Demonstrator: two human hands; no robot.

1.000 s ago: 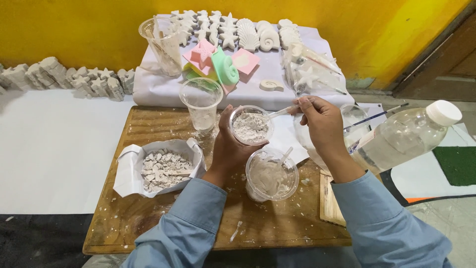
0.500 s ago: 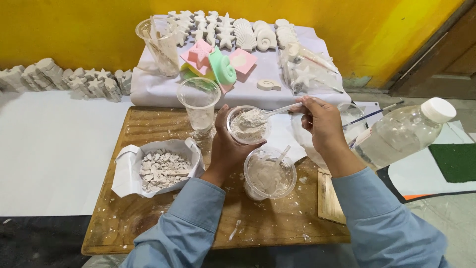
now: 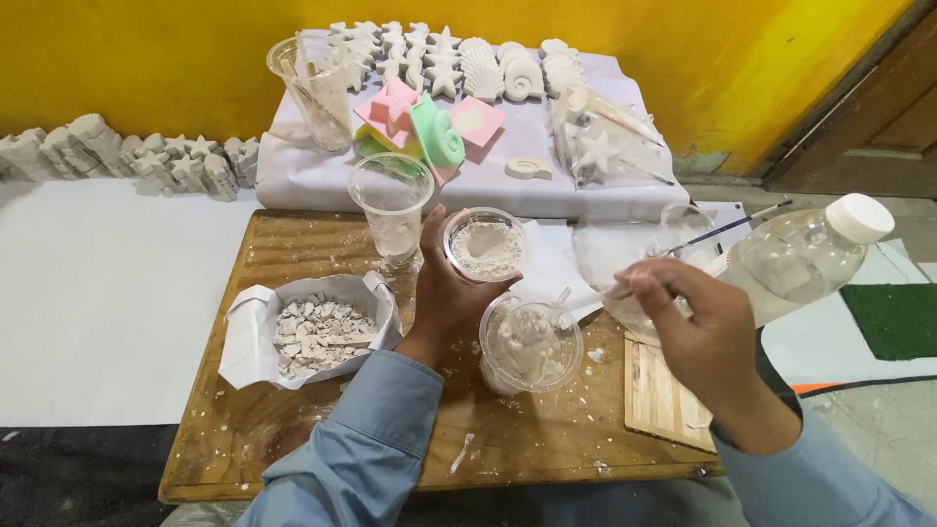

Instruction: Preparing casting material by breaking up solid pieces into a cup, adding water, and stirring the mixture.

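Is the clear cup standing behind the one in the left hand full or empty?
Nearly empty. The clear cup stands upright on the wooden board, and its see-through wall shows only white smears and a little residue near the bottom.

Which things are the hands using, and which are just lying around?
In use: cup of white powder in the left hand; clear spoon in the right hand; cup of wet mix.
Lying about: empty cup, box of white chunks, plastic bottle, shell casts, coloured moulds.

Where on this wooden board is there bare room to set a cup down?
Bare wood shows along the wooden board's near-left edge, below the white paper tray of plaster chips. The far side is crowded: empty clear plastic cup, left hand holding a powder-filled cup.
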